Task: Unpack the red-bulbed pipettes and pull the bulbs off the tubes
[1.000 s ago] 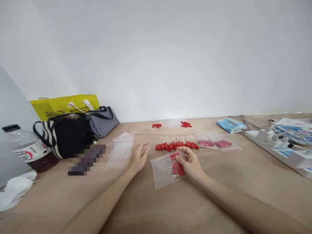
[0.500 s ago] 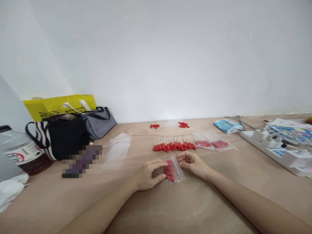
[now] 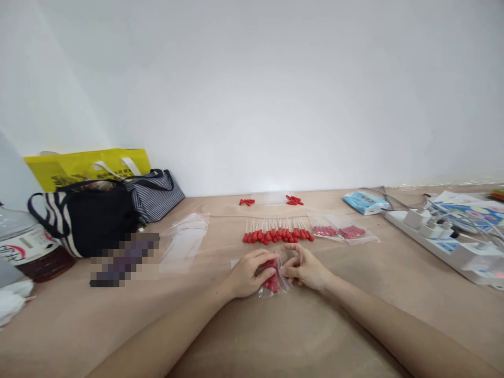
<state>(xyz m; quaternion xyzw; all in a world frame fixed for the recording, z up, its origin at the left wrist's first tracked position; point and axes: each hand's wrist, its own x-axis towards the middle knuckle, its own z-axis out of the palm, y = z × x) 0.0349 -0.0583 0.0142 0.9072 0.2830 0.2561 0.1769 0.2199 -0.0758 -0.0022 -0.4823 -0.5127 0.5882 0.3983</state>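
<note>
A small clear zip bag (image 3: pixel 273 281) filled with red-tipped sticks lies on the tan table (image 3: pixel 354 294) between my hands. My left hand (image 3: pixel 247 273) is curled over the bag's left part, its fingers pressing the plastic. My right hand (image 3: pixel 305 269) pinches the bag's right edge with bent fingers. Just beyond my hands lies a row of loose red-tipped sticks (image 3: pixel 277 233).
Filled bags (image 3: pixel 342 232) lie right of the row, empty clear bags (image 3: pixel 185 239) to the left. More red pieces (image 3: pixel 270 200) sit by the wall. Striped and yellow bags (image 3: pixel 102 205) and a bottle (image 3: pixel 27 244) stand far left; a power strip (image 3: pixel 444 239) runs along the right.
My left hand came from the table's left onto the bag. Both hands drew together, and the bag now looks bunched smaller between them. The camera view drifted slightly right.
</note>
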